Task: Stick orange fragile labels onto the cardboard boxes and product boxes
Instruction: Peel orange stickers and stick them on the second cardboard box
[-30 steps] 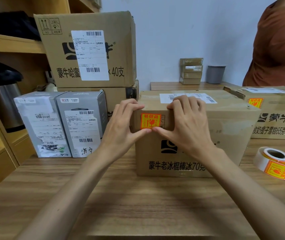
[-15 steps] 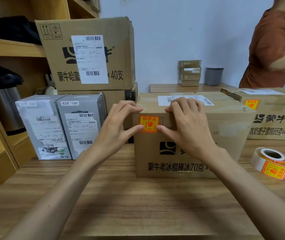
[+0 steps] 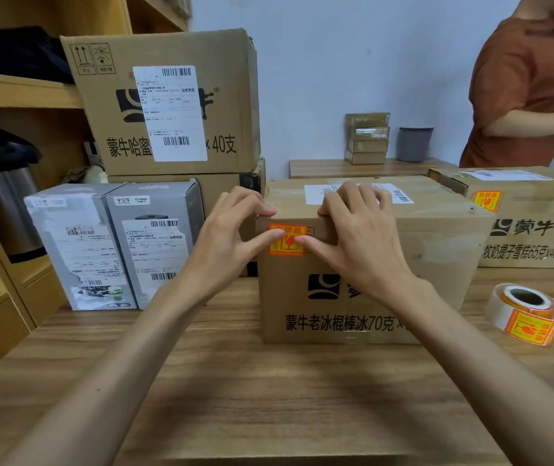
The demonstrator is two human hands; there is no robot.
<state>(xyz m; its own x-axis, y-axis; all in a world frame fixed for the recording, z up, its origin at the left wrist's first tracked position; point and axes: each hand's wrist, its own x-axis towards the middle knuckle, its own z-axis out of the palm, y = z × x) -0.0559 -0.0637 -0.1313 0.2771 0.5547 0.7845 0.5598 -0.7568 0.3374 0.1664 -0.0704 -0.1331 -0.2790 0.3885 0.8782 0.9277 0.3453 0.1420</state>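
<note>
2 hands (image 3: 358, 245) pressing label (image 3: 285, 249), box (image 3: 289, 309) front

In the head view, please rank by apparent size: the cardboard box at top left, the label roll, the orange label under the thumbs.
1. cardboard box
2. label roll
3. orange label, partly covered

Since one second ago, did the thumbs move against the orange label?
Yes. Both thumbs went up, from the bottom edge of the orange label onto its middle.
</note>
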